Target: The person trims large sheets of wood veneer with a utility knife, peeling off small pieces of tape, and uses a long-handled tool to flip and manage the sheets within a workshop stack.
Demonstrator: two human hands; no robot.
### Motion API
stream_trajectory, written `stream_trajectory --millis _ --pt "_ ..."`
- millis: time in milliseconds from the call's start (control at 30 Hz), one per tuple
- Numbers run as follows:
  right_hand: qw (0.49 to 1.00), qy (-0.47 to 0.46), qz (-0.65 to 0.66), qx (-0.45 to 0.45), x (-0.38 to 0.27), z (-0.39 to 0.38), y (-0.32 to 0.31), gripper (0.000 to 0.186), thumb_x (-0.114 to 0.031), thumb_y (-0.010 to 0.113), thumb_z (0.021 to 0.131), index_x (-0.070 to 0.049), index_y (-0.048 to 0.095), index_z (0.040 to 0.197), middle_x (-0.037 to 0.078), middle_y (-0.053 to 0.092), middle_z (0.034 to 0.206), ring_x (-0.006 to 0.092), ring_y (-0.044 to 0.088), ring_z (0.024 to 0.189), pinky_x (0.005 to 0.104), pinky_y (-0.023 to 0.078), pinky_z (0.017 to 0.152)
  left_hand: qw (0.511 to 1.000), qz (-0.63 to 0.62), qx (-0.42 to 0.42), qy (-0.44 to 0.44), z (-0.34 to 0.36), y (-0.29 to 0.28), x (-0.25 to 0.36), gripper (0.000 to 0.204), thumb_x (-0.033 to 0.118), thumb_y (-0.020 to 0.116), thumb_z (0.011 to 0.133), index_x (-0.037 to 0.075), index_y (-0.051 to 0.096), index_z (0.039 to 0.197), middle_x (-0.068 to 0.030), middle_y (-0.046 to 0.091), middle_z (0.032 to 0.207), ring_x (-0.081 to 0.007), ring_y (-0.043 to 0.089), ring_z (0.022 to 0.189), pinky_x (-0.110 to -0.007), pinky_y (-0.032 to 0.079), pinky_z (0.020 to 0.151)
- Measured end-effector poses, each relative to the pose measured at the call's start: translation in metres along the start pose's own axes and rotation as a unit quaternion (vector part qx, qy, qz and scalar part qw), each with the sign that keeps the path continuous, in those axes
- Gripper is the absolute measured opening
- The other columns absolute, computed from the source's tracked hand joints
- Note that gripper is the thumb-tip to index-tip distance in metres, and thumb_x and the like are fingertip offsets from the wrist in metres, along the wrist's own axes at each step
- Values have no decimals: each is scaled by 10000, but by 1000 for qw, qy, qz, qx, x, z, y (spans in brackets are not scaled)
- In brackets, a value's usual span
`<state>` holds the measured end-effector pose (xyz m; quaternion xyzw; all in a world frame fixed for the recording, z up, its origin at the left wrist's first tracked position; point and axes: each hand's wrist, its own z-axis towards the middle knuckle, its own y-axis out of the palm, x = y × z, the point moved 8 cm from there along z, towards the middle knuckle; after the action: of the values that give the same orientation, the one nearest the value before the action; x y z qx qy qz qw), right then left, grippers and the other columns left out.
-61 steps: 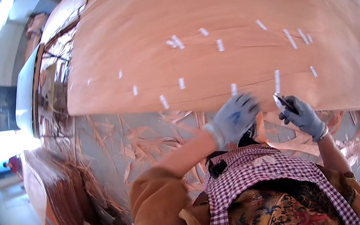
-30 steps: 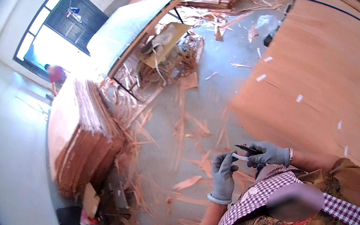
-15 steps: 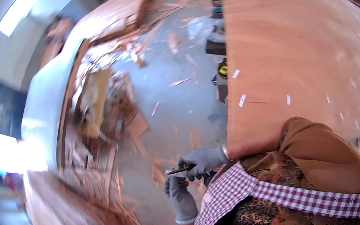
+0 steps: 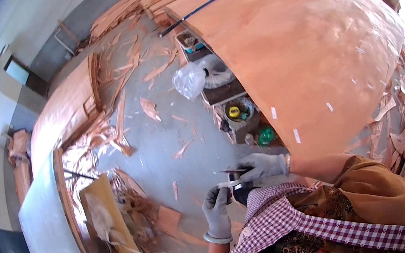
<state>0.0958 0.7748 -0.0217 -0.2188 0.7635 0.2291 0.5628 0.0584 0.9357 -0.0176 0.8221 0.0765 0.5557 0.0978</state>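
Concrete shop floor [image 4: 184,146] w/ veneer scraps under both gloved hands: left hand [image 4: 216,212] has fingers curled around a small tape roll [image 4: 228,185], held just below the right fingertips. Right hand [image 4: 261,166] pinches a thin dark blade [image 4: 229,171] right above the roll, wrist bent inward, forearms both folded close to the chest; looks like cutting or pulling off a tape strip, so next needs a clean pull w/ roll kept steady. Beyond right knuckles, big veneer sheet [image 4: 302,49] w/ white tape patches; farther past fingertips, clear plastic bag [image 4: 189,81].
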Motion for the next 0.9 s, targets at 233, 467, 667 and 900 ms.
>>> stream_trajectory --millis 233,467,667,900 --pt "990 14 143 -1 -52 35 -107 655 -75 623 870 -130 328 1453 21 593 894 92 529 777 250 463 707 997 62 -46 -32 114 -66 58 214 185 551 938 23 634 1050 -55 659 887 -141 632 781 -276 509 699" --pt "982 155 -60 -88 -23 50 -107 392 -217 717 820 -48 583 1147 -13 577 793 73 514 717 245 448 660 996 69 22 -42 238 -165 92 259 267 553 923 32 630 1002 -46 646 866 -126 609 751 -273 502 678" --pt "986 141 25 87 -8 74 -142 634 -140 675 826 -141 391 1393 -26 534 758 66 482 639 236 426 564 897 232 -360 108 365 -10 170 325 231 500 970 -28 586 1147 -94 633 1043 -177 625 889 -315 500 831" --pt "913 69 220 337 -55 86 -189 318 -30 642 815 19 592 1125 17 619 876 71 556 723 218 453 606 535 252 -803 -70 329 125 195 363 218 452 969 -26 573 1209 -182 578 1235 -271 519 1176 -362 362 1024"
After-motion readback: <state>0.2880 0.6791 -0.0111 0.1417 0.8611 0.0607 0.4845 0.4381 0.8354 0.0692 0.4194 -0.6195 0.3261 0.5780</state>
